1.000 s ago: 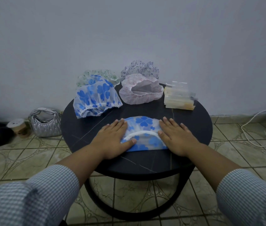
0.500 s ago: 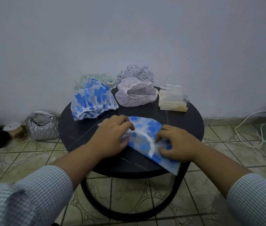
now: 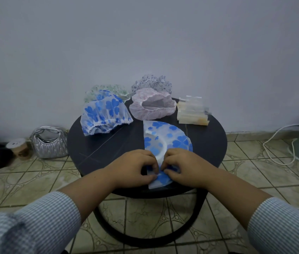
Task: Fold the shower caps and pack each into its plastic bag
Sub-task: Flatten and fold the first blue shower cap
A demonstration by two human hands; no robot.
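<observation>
Two bare forearms and hands. Blue-and-white finely striped shirt sleeves (image 3: 35, 222), pushed up short of the wrists. No rings or watch visible.

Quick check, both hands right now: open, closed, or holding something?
Left hand: fingers curled, pinching the near end of the folded blue-flowered shower cap.
Right hand: pinching the same cap's near end.

Home room, patterned floor tiles (image 3: 40, 173), silver handbag (image 3: 50, 143) by bare wall (image 3: 145, 43), small round table (image 3: 209, 143)
</observation>
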